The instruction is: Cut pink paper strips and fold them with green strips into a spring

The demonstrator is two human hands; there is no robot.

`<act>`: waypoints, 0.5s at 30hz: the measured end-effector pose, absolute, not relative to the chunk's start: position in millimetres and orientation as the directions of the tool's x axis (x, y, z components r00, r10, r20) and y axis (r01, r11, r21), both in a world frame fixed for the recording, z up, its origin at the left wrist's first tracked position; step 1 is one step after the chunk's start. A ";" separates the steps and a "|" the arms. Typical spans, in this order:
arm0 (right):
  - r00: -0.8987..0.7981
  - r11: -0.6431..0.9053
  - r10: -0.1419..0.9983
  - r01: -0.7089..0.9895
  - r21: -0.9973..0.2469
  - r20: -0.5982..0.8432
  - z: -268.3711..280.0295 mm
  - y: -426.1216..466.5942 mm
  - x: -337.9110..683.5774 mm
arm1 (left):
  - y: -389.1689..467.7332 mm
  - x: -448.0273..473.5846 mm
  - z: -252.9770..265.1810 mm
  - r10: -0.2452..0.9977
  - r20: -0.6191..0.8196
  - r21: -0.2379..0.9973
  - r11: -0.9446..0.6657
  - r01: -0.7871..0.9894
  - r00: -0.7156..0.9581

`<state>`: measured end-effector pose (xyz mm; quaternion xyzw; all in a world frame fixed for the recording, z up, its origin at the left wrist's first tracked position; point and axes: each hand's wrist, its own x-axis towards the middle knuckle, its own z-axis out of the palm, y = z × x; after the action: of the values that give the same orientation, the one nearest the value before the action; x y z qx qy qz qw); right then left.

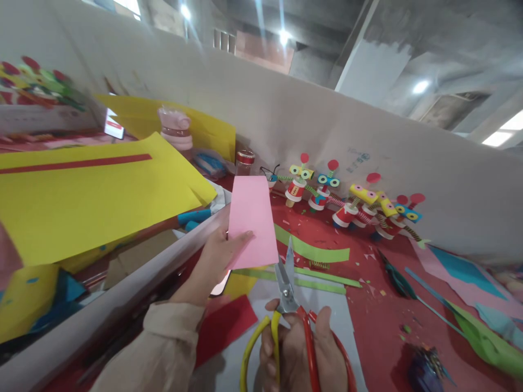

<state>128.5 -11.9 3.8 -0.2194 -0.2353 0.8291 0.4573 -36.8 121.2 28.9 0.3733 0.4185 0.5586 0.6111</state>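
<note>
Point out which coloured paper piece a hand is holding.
The pale pink rectangular paper, gripped by the left hand. The large yellow paper sheet, red paper piece and light-green paper strips are unheld.

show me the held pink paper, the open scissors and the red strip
Held pink paper (252, 213): head view, sheet's middle
Open scissors (286, 293): head view, pivot
Red strip (77, 164): head view, strip's middle

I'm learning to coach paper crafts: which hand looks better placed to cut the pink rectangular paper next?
Probably the right hand: it holds the metal scissors with yellow and red handles, open blades near the lower edge of the pink rectangular paper. The left hand is busy gripping that sheet.
</note>
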 end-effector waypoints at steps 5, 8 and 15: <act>-0.446 -0.438 0.883 -0.675 -0.593 -0.145 11.8 -5.1 116.3 | 113.5 -31.7 34.8 0.992 -0.115 0.923 0.124 -0.363 0.047; -0.402 -0.402 0.905 -0.699 -0.591 -0.140 15.3 -1.0 111.0 | 110.4 -29.3 37.2 0.990 -0.125 0.924 0.141 -0.356 0.068; -0.423 -0.406 0.899 -0.700 -0.587 -0.117 5.8 -1.7 118.8 | 114.3 -36.7 34.4 0.992 -0.087 0.923 0.115 -0.367 0.090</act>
<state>118.8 -1.7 5.8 -0.2135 -0.2322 0.8108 0.4930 -36.7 114.3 34.4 0.3877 0.4032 0.5408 0.6282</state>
